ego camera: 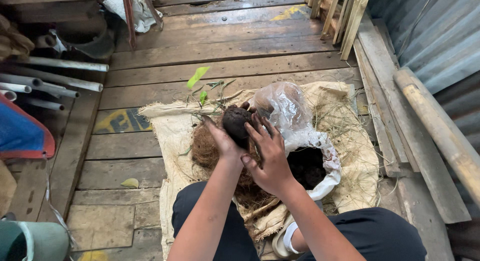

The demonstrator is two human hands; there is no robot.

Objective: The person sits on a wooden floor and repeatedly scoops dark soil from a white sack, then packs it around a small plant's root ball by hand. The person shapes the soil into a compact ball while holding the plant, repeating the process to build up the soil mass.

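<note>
Sitting on the plank floor [150,66] with knees up, the person has both hands cupped round a dark ball of soil [236,125] held just above a wad of brown coconut fibre [206,152]. The left hand [222,141] cradles it from the near-left side, the right hand [270,158] presses on from the right, so both grips are closed on the ball. It already looks packed into shape, but I'd say none of the fibre is wrapped around it yet. A seedling [200,86] with a few green leaves sticks out past the ball, can't tell if it's rooted in it. Just right of the hands is an open white bag of dark soil [307,166], with a clear plastic bag [282,106] behind it, all on a burlap sack [170,126]. Open floor beyond; grey pipes [60,81] crowd the left, planks and a bamboo pole [440,131] the right.
</note>
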